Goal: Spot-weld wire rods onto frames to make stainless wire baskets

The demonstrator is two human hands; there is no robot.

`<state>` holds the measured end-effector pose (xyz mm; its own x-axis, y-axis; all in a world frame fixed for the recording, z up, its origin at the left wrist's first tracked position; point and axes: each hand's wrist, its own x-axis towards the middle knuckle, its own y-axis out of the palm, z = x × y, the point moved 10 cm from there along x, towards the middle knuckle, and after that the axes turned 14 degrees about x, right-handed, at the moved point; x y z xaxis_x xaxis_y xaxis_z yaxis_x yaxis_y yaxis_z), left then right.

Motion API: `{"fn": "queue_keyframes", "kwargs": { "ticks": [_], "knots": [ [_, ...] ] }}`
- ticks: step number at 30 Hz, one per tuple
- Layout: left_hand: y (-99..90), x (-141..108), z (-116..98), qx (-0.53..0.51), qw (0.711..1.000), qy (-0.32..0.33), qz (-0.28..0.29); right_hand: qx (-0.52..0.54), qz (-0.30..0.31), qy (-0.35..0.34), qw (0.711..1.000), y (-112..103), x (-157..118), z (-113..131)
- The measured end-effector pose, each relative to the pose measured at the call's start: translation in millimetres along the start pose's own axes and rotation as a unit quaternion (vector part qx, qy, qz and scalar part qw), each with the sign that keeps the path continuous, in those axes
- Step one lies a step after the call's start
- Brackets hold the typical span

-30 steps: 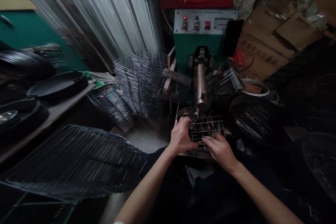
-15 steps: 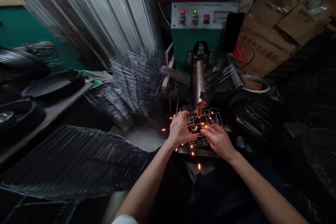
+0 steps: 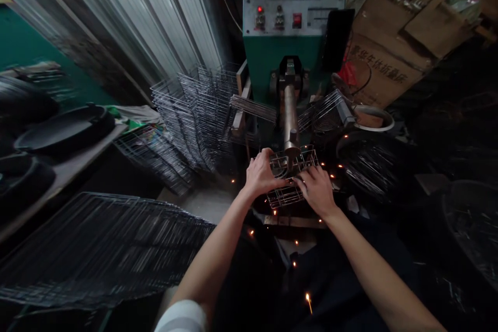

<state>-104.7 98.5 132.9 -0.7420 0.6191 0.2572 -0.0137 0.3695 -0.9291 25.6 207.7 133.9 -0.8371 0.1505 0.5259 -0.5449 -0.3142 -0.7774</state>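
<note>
Both hands hold a small wire basket (image 3: pixel 286 198) under the copper-coloured arm of a spot welder (image 3: pixel 291 114). My left hand (image 3: pixel 261 174) grips the basket's left side, its thumb stretched across the near wires. From the right, my right hand (image 3: pixel 317 189) is closed over the basket's edge, fingertips near the electrode tip. Whether a separate wire is pinched there is too small to tell. Scattered orange sparks (image 3: pixel 275 212) fall below and to the right of the basket. On the welder's panel (image 3: pixel 307 13) a red lamp glows.
Stacked wire racks (image 3: pixel 194 119) stand at the left of the welder, with a large pile of wire grids (image 3: pixel 105 249) nearer me. A dark tub of metal rods (image 3: pixel 369 171) sits at right. Behind it leans a cardboard box (image 3: pixel 392 62); black pans (image 3: pixel 66 127) lie far left.
The green panel lamp has gone dark. Sparks have scattered outward and downward. My right hand has tilted more over the basket, and the whole view has shifted slightly.
</note>
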Motion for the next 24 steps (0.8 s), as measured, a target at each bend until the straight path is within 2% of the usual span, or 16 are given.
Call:
{"fn": "queue_keyframes", "kwargs": {
  "ticks": [4,6,9,11,13,14,16,19,21,24],
  "knots": [
    [2.2,18.2,4.9,0.012,0.999,-0.019,0.024,0.031,0.013,0.002,0.999,7.7,14.9,-10.5],
    [1.7,24.7,4.4,0.005,0.999,-0.009,0.035,0.078,0.005,-0.003,0.997,3.7,18.4,-11.8],
    [4.8,24.9,10.4,-0.044,0.997,0.032,0.049,0.185,-0.03,0.002,0.982,-18.4,10.4,-15.2],
    [13.2,17.0,28.0,-0.09,0.994,0.048,0.042,0.254,-0.047,0.03,0.966,-35.7,-2.9,-24.5],
    [35.1,2.5,54.1,-0.146,0.988,0.042,0.037,0.314,-0.058,0.085,0.944,-48.2,-19.8,-41.4],
    [53.0,-6.6,66.3,-0.179,0.982,0.037,0.046,0.347,-0.065,0.123,0.927,-51.5,-28.9,-52.3],
    [98.1,-25.5,83.1,-0.263,0.96,0.02,0.091,0.422,-0.09,0.21,0.877,-51.7,-47.1,-75.3],
    [157.5,-44.3,87.6,-0.387,0.908,-0.014,0.158,0.506,-0.133,0.312,0.793,-43.8,-67.5,-95.1],
    [174.8,-45.9,86.4,-0.434,0.884,-0.038,0.167,0.528,-0.149,0.339,0.764,-42.3,-72.6,-94.4],
    [171.3,-44.6,88.4,-0.43,0.889,-0.05,0.15,0.555,-0.125,0.344,0.747,-45.3,-74.2,-80.5]
  ]
}}
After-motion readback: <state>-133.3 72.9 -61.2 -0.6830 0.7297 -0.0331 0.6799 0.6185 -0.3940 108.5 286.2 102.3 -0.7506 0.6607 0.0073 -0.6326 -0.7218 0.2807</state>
